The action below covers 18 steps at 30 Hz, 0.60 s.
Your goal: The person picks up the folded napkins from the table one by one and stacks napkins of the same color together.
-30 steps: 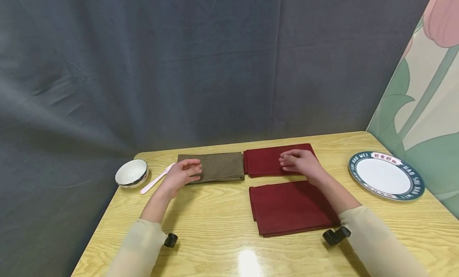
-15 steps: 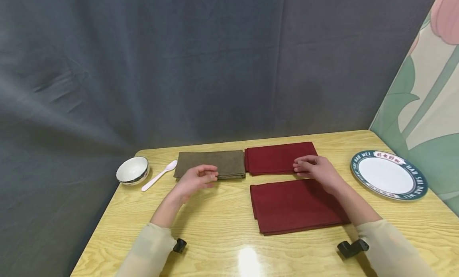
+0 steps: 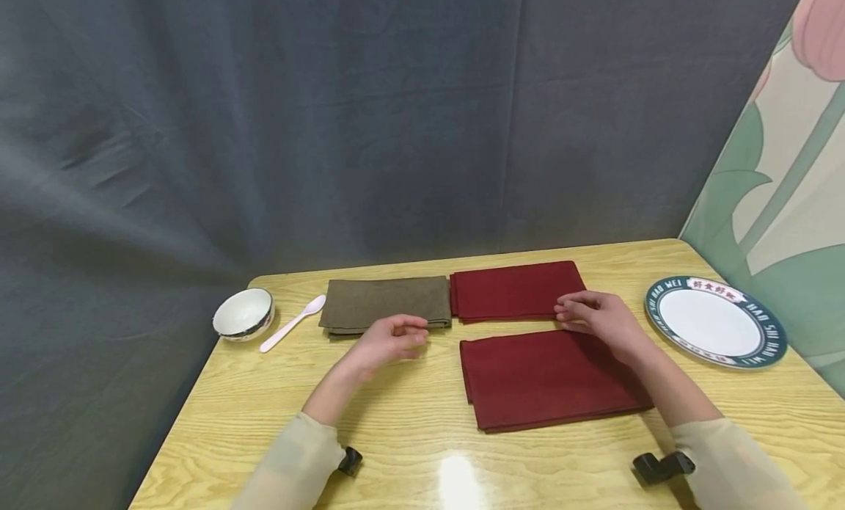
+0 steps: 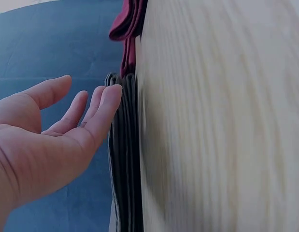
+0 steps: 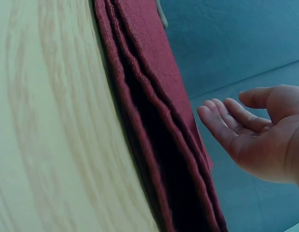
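My left hand [image 3: 389,343] hovers at the front right corner of a folded brown cloth [image 3: 383,301], fingers loosely bent with nothing between them. In the left wrist view its palm [image 4: 48,150] shows bare beside the layered brown edge. Over the gap between two folded dark red cloths hangs my right hand [image 3: 604,321], likewise holding nothing. The back red cloth [image 3: 515,290] lies beside the brown one; the front red cloth [image 3: 548,381] lies nearer me, partly covered by the right hand and forearm. The right wrist view shows the front cloth's folded layers [image 5: 149,96] and relaxed fingers.
A white bowl [image 3: 243,313] with a patterned outside stands at the table's left edge, a pink spoon [image 3: 293,323] beside it. At the right lies a white plate [image 3: 709,323] with a dark green rim. A grey curtain [image 3: 396,128] hangs behind the wooden table [image 3: 409,451].
My left hand has moved right and nearer me, away from the spoon and along the brown cloth's front. My right hand has shifted right and slightly nearer. The cloths keep their places.
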Each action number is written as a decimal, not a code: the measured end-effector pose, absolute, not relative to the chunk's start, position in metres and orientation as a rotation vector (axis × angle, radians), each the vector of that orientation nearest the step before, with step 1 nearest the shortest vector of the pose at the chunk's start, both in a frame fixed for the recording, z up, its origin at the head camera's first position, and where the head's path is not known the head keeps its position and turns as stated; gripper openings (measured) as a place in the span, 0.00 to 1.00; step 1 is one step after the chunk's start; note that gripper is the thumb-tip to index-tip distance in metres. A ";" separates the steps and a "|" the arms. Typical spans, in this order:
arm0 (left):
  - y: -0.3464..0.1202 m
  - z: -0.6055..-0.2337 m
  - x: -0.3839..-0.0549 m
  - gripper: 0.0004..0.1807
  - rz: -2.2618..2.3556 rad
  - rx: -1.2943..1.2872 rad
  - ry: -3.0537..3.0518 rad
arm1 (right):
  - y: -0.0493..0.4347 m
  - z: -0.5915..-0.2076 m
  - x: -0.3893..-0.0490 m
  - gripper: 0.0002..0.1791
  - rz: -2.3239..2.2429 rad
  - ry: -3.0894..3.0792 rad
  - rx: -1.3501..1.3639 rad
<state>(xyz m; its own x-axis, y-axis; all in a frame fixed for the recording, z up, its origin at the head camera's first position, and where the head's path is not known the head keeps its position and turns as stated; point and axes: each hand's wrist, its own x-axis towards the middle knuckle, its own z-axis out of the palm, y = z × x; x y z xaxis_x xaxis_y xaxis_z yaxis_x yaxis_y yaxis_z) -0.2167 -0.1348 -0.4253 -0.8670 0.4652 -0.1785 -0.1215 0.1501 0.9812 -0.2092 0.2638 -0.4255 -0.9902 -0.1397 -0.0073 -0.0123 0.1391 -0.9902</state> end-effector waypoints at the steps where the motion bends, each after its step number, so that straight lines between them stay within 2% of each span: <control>1: -0.132 -0.426 -0.217 0.23 1.767 0.321 1.983 | 0.265 -0.425 -0.208 0.24 -1.990 2.295 -0.154; 18: -0.102 -0.436 -0.216 0.21 1.769 0.308 1.950 | 0.297 -0.419 -0.196 0.27 -1.850 2.447 -0.089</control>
<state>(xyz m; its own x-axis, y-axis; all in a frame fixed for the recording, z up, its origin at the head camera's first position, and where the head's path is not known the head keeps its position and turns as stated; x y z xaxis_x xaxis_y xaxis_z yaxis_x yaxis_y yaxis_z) -0.2161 -0.1025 -0.4355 -0.8564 0.4756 -0.2010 -0.1537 0.1367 0.9786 -0.1964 0.2967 -0.4190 -0.9957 -0.0902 -0.0229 -0.0026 0.2724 -0.9622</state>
